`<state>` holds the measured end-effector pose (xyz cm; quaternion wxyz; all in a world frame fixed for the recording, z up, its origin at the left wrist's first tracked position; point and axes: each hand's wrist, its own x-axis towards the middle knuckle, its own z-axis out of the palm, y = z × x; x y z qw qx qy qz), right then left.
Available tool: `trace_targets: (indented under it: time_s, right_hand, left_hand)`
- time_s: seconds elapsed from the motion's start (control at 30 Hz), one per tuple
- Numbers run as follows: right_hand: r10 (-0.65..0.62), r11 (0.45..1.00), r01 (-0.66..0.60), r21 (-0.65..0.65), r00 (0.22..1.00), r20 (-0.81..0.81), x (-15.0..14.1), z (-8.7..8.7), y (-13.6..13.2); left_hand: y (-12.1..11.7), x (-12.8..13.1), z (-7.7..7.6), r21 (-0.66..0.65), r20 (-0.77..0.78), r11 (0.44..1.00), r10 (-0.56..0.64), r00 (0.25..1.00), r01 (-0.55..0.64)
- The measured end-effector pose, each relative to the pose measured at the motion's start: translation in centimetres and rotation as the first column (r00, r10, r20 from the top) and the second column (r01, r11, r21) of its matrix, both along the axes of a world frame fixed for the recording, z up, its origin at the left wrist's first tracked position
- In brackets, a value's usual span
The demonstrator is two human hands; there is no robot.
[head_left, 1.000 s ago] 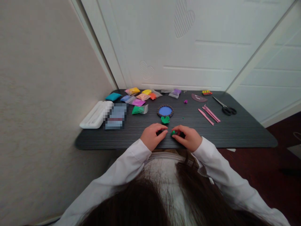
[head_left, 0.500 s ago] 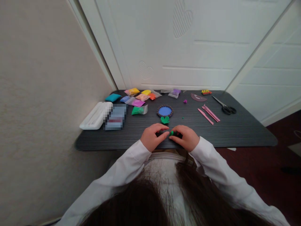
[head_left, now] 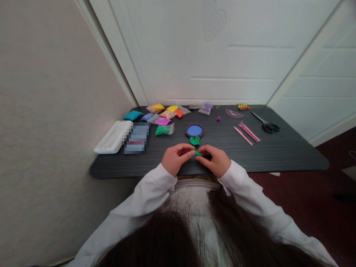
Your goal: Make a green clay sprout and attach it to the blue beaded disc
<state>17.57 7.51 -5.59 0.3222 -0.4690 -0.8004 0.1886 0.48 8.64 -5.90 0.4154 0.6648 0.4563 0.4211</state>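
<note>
Between my two hands is a small piece of green clay [head_left: 198, 153]. My left hand [head_left: 174, 158] pinches its left end between thumb and fingers. My right hand [head_left: 216, 161] has its thumb and fingertips closed on the right end. Just beyond the fingertips lies a green clay leaf shape [head_left: 195, 141] with rounded lobes. It touches or nearly touches the near edge of a blue disc [head_left: 194, 130], which has a dark brown beaded rim.
Several bagged clays, among them a green packet [head_left: 164, 129], lie back left beside a white case [head_left: 114, 137]. To the right are pink modelling tools [head_left: 249, 132], black scissors [head_left: 268, 126] and a purple clay bit [head_left: 218, 118]. The wall [head_left: 66, 111] borders the table's left.
Both hands have shifted slightly left and away from my body. The green clay, earlier at my right fingertips, now spans between both hands' fingertips.
</note>
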Motion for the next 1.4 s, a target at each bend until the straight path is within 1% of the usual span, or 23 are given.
trace_targets:
  time_s: [0.07,0.17,0.27,0.43,0.57,0.67,0.77,1.1,1.3,1.4]
  right_hand:
    - [-0.019,1.0,0.017,-0.025,0.996,-0.086,0.2,0.1,-0.1]
    - [-0.038,0.999,0.034,-0.034,0.988,-0.147,0.4,0.1,-0.2]
    - [-0.034,0.999,0.031,-0.022,0.986,-0.166,0.5,0.0,-0.2]
    - [-0.001,1.0,0.001,-0.002,0.978,-0.208,0.5,-0.2,-0.1]
    - [-0.002,1.0,0.001,-0.006,0.975,-0.223,0.7,-0.2,-0.2]
    - [-0.003,1.0,-0.002,-0.022,0.973,-0.231,0.7,-0.1,-0.3]
    - [-0.002,0.999,-0.008,-0.042,0.973,-0.229,0.6,0.0,-0.3]
    - [0.01,0.998,-0.026,-0.052,0.962,-0.272,0.8,-0.1,-0.2]
    - [-0.01,0.995,-0.023,-0.098,0.948,-0.319,0.8,-0.1,-0.1]
    - [-0.004,0.993,-0.036,-0.111,0.94,-0.341,0.8,-0.2,0.0]
  left_hand:
    - [0.0,-0.1,-0.1,-0.01,0.015,1.0,-0.005,1.0,0.005]
    - [-0.1,-0.1,0.0,0.015,-0.066,1.0,-0.016,0.998,0.017]
    - [-0.2,-0.1,0.2,0.054,-0.141,0.998,-0.016,0.99,0.024]
    - [-0.4,-0.2,0.6,0.115,-0.206,0.993,-0.012,0.978,0.037]
    - [-0.6,0.0,0.9,0.161,-0.232,0.986,0.0,0.973,0.038]
    - [-0.6,0.2,1.0,0.223,-0.239,0.975,0.027,0.971,0.028]
    - [-0.7,0.2,1.0,0.261,-0.245,0.964,0.019,0.969,0.047]
    - [-0.7,0.2,1.1,0.24,-0.237,0.97,0.011,0.971,0.048]
    - [-0.7,0.1,0.9,0.225,-0.262,0.974,0.052,0.964,0.009]
    - [-0.7,0.0,0.8,0.214,-0.254,0.977,0.028,0.967,0.028]
